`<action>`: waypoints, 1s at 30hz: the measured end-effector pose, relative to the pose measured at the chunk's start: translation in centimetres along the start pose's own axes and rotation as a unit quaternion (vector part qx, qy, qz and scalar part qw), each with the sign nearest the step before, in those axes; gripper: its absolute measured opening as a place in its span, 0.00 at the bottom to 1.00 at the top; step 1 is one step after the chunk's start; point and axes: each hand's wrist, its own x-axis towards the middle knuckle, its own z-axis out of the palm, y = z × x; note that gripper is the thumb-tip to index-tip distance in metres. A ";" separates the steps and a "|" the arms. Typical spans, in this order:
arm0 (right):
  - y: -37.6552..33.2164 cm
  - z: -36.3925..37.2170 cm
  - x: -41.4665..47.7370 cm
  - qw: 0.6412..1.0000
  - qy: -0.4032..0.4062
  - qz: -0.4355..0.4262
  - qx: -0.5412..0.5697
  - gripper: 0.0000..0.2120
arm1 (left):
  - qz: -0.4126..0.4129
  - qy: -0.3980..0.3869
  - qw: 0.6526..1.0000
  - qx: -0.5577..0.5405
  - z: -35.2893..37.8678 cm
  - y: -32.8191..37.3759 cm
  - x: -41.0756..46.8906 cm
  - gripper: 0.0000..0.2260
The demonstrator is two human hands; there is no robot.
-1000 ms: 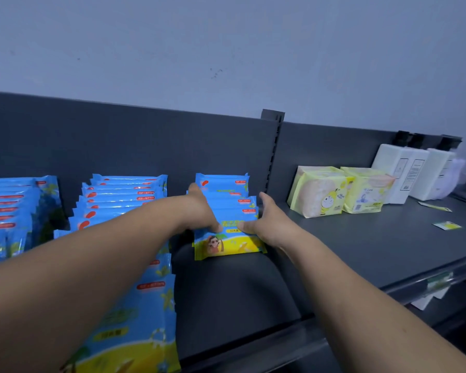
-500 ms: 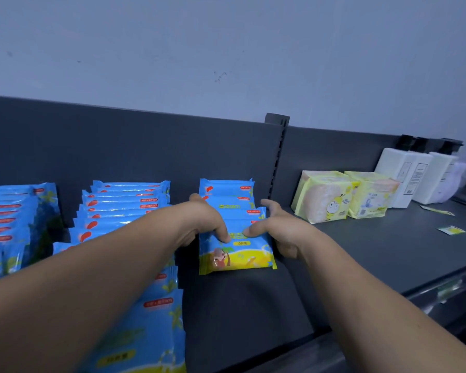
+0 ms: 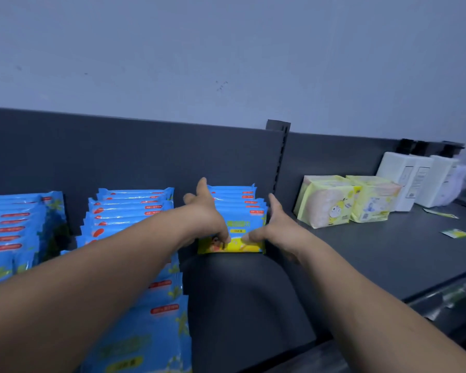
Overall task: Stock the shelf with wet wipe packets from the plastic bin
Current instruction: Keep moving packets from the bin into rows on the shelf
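Note:
A short row of blue and yellow wet wipe packets stands upright on the dark shelf, against the back panel. My left hand lies along the row's left side and my right hand along its right side. Both thumbs press on the front packet, so the row is squeezed between my hands. A longer row of the same packets runs to the left under my left forearm, and a third row stands at the far left. The plastic bin is out of view.
Two yellow tissue packs sit right of the slotted shelf upright, with white pump bottles behind them at the far right. Small sachets lie loose on the right shelf. The shelf's front rail runs below.
The front packet has been pushed back against the row. Both hands have moved from the front packet's top to the sides of the row, fingers stretched out.

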 end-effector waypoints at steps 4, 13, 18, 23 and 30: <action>0.4 0.0 -0.1 0.998 0.005 0.033 -0.044 0.58 | -0.028 -0.045 0.999 0.000 0.5 -0.3 0.2 0.55; 0.0 0.1 0.0 0.990 0.081 -0.020 -0.112 0.49 | 0.011 0.022 0.999 -0.033 1.6 -0.6 1.3 0.42; 0.9 -0.1 -1.0 0.986 0.059 0.002 -0.156 0.43 | 0.001 0.016 1.000 -0.017 2.1 -0.5 1.1 0.46; 0.4 -0.6 -2.0 0.982 0.064 0.032 -0.177 0.54 | -0.051 -0.012 0.999 0.011 2.0 0.4 0.0 0.55; 0.4 -1.5 -4.3 0.977 0.083 0.025 -0.195 0.52 | -0.002 0.040 0.994 0.100 2.3 0.9 -1.8 0.56</action>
